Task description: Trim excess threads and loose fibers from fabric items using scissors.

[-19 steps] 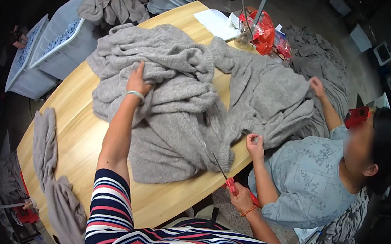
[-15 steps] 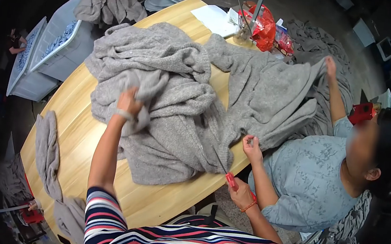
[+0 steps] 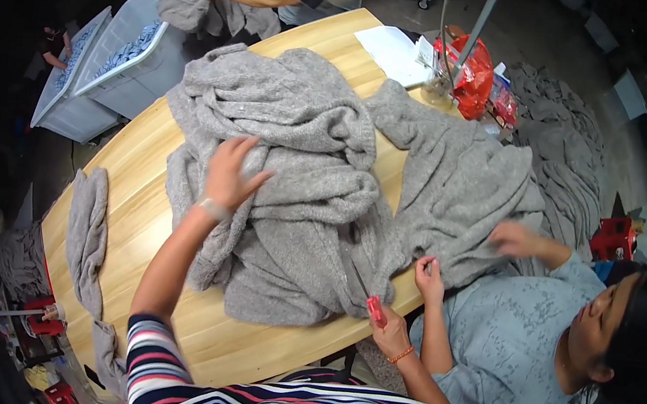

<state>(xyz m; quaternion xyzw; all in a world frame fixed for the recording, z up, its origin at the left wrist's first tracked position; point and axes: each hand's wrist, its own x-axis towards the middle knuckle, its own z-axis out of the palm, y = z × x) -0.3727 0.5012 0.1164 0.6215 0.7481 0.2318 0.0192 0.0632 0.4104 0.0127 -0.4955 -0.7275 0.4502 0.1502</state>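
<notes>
Grey knit garments (image 3: 306, 176) lie in a loose heap across the middle of the wooden tabletop (image 3: 139, 205), right before us. Our left hand (image 3: 233, 177) is over the near left folds, its fingers spread and released; we cannot tell whether they touch the knit. Our right hand (image 3: 390, 335) has its fingers clenched around a red-handled tool (image 3: 375, 310), whose thin shaft points into the near right side of the heap. Just beside it, a co-worker (image 3: 491, 341) has both hands at an adjoining grey piece (image 3: 462, 178).

We judge the step in hand to be sorting out the heap's folds with the left hand. The next move would call for closing those fingers on one layer only, while we hold the shaft clear of the yarn and the neighbouring hands.
</notes>
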